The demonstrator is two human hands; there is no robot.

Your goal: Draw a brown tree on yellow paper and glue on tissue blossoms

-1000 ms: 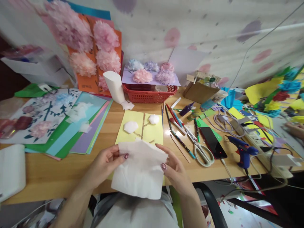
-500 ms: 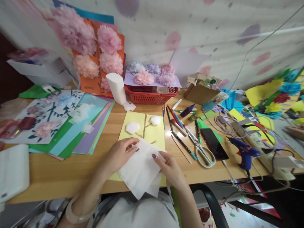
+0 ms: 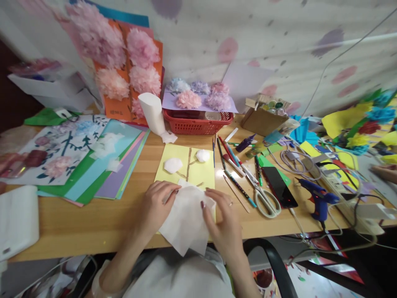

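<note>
Between my hands is a white tissue sheet [image 3: 186,219], its layers set at different angles and its lower corners hanging past the table edge. My left hand [image 3: 161,203] pinches its upper left edge between thumb and fingers. On the other side my right hand [image 3: 225,213] has its thumb on top of the tissue and its fingers at the right edge. Under the tissue lies a yellow sheet [image 3: 161,169], partly covered. Drawn brown branches [image 3: 190,161] run across it, and two white paper puffs, a larger one [image 3: 173,165] and a smaller one [image 3: 203,155], sit on it.
Scissors [image 3: 267,203], pens [image 3: 238,188], a phone [image 3: 279,186] and a blue glue gun [image 3: 319,198] lie to the right. A tissue roll [image 3: 151,111] and a red basket [image 3: 198,124] stand behind. Coloured paper [image 3: 93,182] is at left. Another person's hand [image 3: 384,171] shows far right.
The tissue has shifted slightly and its upper part is now bent or folded. My right hand has risen, its fingers reaching farther up the right edge; my left hand still pinches the left side.
</note>
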